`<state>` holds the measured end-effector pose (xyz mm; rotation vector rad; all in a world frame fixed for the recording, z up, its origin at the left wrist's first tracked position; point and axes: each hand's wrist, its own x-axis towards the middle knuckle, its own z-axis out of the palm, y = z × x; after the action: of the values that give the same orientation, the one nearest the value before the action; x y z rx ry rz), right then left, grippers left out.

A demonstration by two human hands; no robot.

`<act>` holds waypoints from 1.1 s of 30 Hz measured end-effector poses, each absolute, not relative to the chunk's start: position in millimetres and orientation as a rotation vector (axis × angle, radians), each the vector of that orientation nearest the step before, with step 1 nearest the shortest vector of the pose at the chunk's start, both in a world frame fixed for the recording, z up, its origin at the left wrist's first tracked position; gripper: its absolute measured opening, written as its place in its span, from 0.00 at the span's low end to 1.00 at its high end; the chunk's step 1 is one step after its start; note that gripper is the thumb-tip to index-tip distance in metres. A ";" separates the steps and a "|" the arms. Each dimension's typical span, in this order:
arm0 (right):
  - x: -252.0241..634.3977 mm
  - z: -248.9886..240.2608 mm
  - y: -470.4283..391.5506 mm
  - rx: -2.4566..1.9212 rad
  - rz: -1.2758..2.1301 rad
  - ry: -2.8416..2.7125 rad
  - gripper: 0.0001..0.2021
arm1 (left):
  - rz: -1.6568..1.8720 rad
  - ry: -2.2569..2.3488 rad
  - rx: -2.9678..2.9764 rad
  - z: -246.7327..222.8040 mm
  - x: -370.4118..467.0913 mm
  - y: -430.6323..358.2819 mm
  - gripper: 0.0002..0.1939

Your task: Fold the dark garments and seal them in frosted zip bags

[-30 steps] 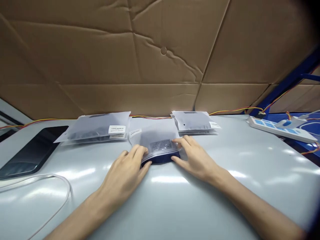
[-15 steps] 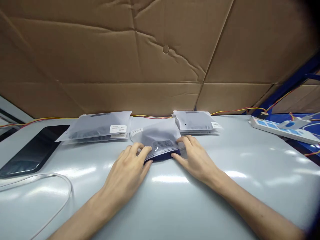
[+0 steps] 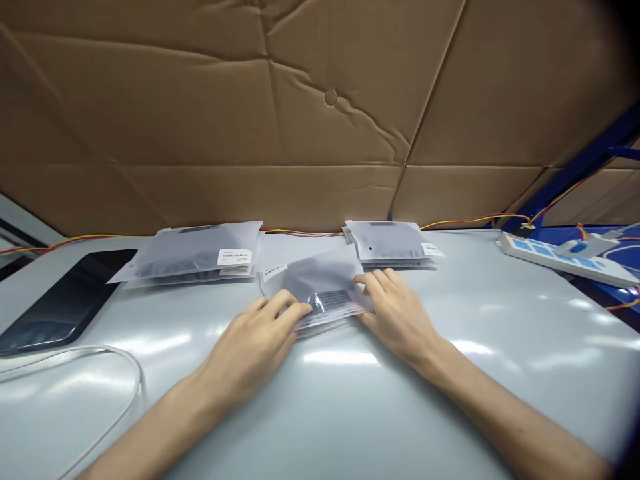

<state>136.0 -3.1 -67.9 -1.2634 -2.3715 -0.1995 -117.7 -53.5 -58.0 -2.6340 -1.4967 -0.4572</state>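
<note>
A frosted plastic bag (image 3: pixel 320 277) with a white label and dark contents lies at the middle of the table, with more bag edges under it. My left hand (image 3: pixel 263 333) grips its near left corner between thumb and fingers. At its right edge, my right hand (image 3: pixel 395 313) pinches the plastic, fingers on top and thumb below. A stack of labelled frosted bags (image 3: pixel 195 253) lies behind to the left. Another such stack (image 3: pixel 387 241) is behind to the right.
A black tablet (image 3: pixel 65 300) and a white cable (image 3: pixel 137 373) lie on the left of the grey table (image 3: pixel 340 413). A power strip (image 3: pixel 565 259) with a plug is at the right. Cardboard (image 3: pixel 320 133) stands behind, with red and yellow wires along its foot.
The middle bag's near edge has come down toward me and now covers the dark blue item seen under it before. My left hand has shifted slightly; my right thumb is now partly beneath the plastic.
</note>
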 end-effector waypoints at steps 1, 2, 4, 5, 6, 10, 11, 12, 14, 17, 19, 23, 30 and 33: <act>137.1 -67.6 -2.3 -1.238 -0.240 -2.380 0.10 | -0.454 -1.445 -2.679 -57.5 -119.6 -52.7 0.18; 137.9 -67.3 -1.7 -1.218 -0.282 -2.383 0.09 | -0.455 -1.404 -2.710 -57.0 -121.1 -52.0 0.18; 138.7 -66.6 -0.7 -1.207 -0.376 -2.367 0.07 | -0.489 -1.334 -2.745 -55.8 -122.2 -51.3 0.19; 139.0 -66.4 -0.4 -1.212 -0.419 -2.356 0.08 | -0.515 -1.301 -2.757 -54.7 -121.9 -51.4 0.19; 139.2 -66.3 0.0 -1.218 -0.453 -2.345 0.10 | -0.546 -1.267 -2.765 -53.3 -121.0 -51.8 0.18; 143.7 -67.2 3.7 -1.238 -0.445 -2.359 0.13 | -0.567 -1.172 -2.849 -43.4 -116.2 -55.9 0.18; 145.6 -67.6 5.2 -1.240 -0.410 -2.369 0.14 | -0.536 -1.168 -2.880 -40.6 -115.4 -57.2 0.20; 147.7 -67.8 6.7 -1.245 -0.367 -2.373 0.15 | -0.497 -1.168 -2.912 -38.1 -114.8 -58.4 0.23; 151.4 -67.5 9.5 -1.253 -0.271 -2.378 0.17 | -0.430 -1.184 -2.955 -34.5 -114.6 -60.6 0.27; 153.9 -65.2 10.8 -1.271 -0.163 -2.384 0.21 | -0.413 -1.190 -2.966 -33.6 -115.1 -62.6 0.24; 152.5 -62.3 8.4 -1.252 -0.143 -2.394 0.20 | -0.449 -1.165 -2.951 -35.0 -114.7 -63.2 0.18; 142.8 -54.1 -5.0 -0.992 -0.113 -2.438 0.22 | -0.598 -1.075 -2.887 -39.1 -110.2 -63.0 0.11; 125.6 -46.6 -26.8 -0.592 0.048 -2.563 0.14 | -0.937 -1.030 -2.803 -48.0 -101.8 -62.7 0.06; 124.9 -49.7 -27.0 -0.580 0.036 -2.524 0.09 | -1.046 -1.140 -2.767 -51.3 -102.0 -64.3 0.02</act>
<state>124.9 -27.0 -49.7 -0.5805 -2.5237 0.0363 -102.0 -64.3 -51.3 -2.7667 -1.1402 -1.0465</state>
